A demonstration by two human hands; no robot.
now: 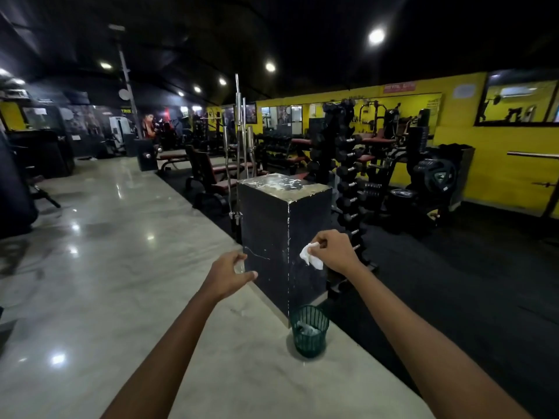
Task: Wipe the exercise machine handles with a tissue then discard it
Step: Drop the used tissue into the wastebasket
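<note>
Right hand: your right hand [332,252] is raised in front of the black box, fingers curled, pinching a crumpled white tissue [311,256] between thumb and fingertips.
Tissue: it hangs from your right fingers against the box's right face, above the bin and well apart from it.
Left hand: your left hand [231,273] is out in front of the box's left face, fingers curled round something small and clear; you cannot tell from this view what it is.
Box: a tall black box [281,225] stands upright on the pale floor, its top scuffed and patchy, a white worn line running down its near corner edge.
Bin: a small green mesh bin [310,334] stands on the floor at the foot of the box, just beside its near corner, with crumpled pale paper inside.
Floor: you stand on glossy pale floor [106,252] that reflects the ceiling lights; to your right it gives way to dark matting [453,282].
Behind the box: upright steel bars [239,140] stand just beyond its left side, and a dumbbell rack [348,176] rises behind its right side.
Further back: benches and machines fill the middle of the room, weight plates [435,176] sit near the yellow wall [499,164] on the right, and a person is far off at the left rear.
Machine handles: you cannot tell which ones belong to the task.
</note>
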